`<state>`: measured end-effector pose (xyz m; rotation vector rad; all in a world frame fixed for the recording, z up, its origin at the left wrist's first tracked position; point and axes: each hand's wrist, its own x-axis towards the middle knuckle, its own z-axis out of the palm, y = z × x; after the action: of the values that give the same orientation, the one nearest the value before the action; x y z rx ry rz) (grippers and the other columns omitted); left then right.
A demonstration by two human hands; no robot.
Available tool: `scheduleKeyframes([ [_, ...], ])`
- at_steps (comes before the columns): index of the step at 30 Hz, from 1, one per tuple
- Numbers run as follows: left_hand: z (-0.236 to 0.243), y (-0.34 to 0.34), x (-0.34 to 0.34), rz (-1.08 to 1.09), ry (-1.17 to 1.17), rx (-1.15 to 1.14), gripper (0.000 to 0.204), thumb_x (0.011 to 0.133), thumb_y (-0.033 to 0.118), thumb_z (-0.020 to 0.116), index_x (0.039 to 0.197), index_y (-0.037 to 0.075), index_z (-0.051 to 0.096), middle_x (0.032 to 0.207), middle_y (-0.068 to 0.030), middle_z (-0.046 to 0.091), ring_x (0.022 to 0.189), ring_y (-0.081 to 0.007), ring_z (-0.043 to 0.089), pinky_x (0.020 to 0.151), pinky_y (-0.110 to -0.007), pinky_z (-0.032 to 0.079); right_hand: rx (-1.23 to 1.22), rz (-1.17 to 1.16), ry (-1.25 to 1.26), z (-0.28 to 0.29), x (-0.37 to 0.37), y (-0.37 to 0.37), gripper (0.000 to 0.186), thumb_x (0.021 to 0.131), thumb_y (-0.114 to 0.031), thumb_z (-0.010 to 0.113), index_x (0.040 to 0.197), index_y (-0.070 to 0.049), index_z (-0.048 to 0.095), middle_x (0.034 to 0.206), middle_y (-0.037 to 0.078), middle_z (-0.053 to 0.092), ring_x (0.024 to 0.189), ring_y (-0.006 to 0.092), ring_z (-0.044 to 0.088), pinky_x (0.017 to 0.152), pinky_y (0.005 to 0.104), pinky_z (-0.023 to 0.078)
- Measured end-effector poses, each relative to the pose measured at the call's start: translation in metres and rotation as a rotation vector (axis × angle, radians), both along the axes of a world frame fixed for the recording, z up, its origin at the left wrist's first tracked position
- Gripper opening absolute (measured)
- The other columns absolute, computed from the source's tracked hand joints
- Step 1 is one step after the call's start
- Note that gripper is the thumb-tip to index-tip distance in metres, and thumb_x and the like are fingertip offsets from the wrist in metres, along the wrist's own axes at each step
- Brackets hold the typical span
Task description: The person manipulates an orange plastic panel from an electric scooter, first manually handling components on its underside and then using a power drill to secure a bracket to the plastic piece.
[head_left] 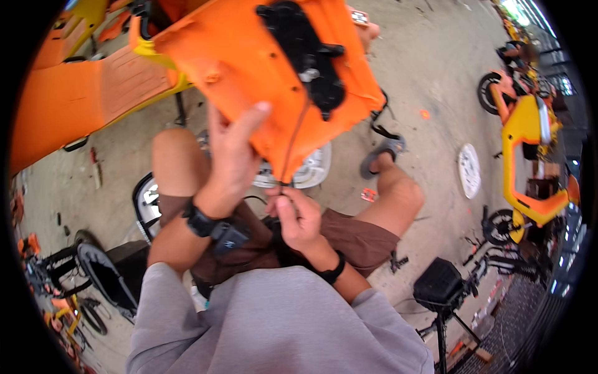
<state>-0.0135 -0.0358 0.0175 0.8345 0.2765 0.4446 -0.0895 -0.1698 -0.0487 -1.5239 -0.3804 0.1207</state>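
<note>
Gripping an orange panel (240, 68) in the upper middle of the frame with the left hand (233, 159), clamped at the lower left edge, thumb over the near face, probably to steady the tilted panel. Pinching a thin cable (290, 146) at the panel's bottom tip with the right hand (300, 219), thumb and fingertips together, likely to control the run from the black part (302, 56) above. Near the lower right, a black box (438, 283); cannot make out any contents.
</note>
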Motion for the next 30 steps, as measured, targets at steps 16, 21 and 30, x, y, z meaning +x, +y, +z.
scheduleKeyframes([
  [16,0.001,0.005,-0.006,-0.16,-0.015,-0.039,0.045,0.09,0.011,0.064,0.13,0.003,0.047,0.124,-0.0077,0.058,0.115,-0.0201,0.058,0.098,-0.037,0.048,-0.183,-0.025,-0.229,0.008,0.007,-0.015,0.017,0.093,-0.007,0.057,0.086,0.004,0.068,0.058,0.008,0.051,0.048,0.0208,0.052,0.049,0.0327,0.041],
  [21,0.009,0.01,-0.008,-0.163,-0.022,-0.087,0.043,0.088,0.011,0.065,0.127,0.003,0.048,0.12,-0.008,0.06,0.109,-0.0182,0.061,0.093,-0.035,0.052,-0.214,-0.036,-0.057,0.004,0.01,-0.016,0.027,0.098,-0.016,0.053,0.089,0.003,0.07,0.065,0.008,0.06,0.055,0.0125,0.051,0.053,0.0276,0.041],
  [30,0.009,0.022,-0.01,-0.218,0.012,-0.053,0.042,0.088,0.013,0.066,0.125,0.003,0.049,0.119,-0.0081,0.06,0.108,-0.0182,0.061,0.092,-0.036,0.052,-0.199,-0.093,0.208,-0.003,0.023,-0.025,0.02,0.09,-0.015,0.071,0.087,0.004,0.069,0.067,0.005,0.061,0.061,0.008,0.051,0.056,0.0241,0.041],
])
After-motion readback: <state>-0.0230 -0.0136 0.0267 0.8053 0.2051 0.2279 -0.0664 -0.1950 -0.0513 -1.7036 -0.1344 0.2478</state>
